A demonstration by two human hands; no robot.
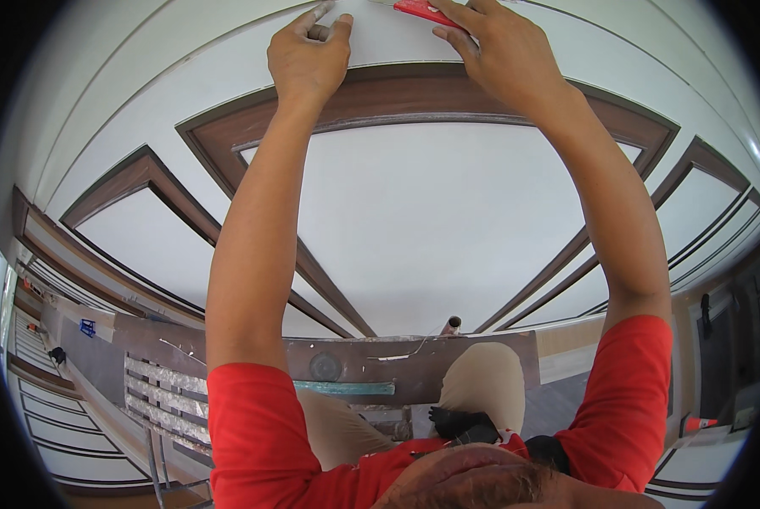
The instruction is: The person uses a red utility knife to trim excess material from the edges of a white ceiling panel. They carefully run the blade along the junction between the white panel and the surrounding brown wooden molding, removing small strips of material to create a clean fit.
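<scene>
My left hand (pixel 310 58) is raised against a white wall panel (pixel 367 47) at the top of the view. Its thumb and forefinger stand apart, with whitish dust on the fingers; one greyish finger looks curled between them. Across from it, my right hand (pixel 505 44) is closed round a red-handled tool (pixel 425 11). A thin blade seems to point left from the handle toward my left fingers, but the top edge of the view cuts part of it off. Below both hands runs a dark brown moulded frame (pixel 388 89).
Further brown-framed white panels (pixel 146 229) flank the middle one. Lower down are a brown plank (pixel 414 360), a teal strip (pixel 346 388), a paint-spattered slatted platform (pixel 163 390) and an upright pipe end (pixel 454 324). An orange cone (pixel 698 423) stands at far right.
</scene>
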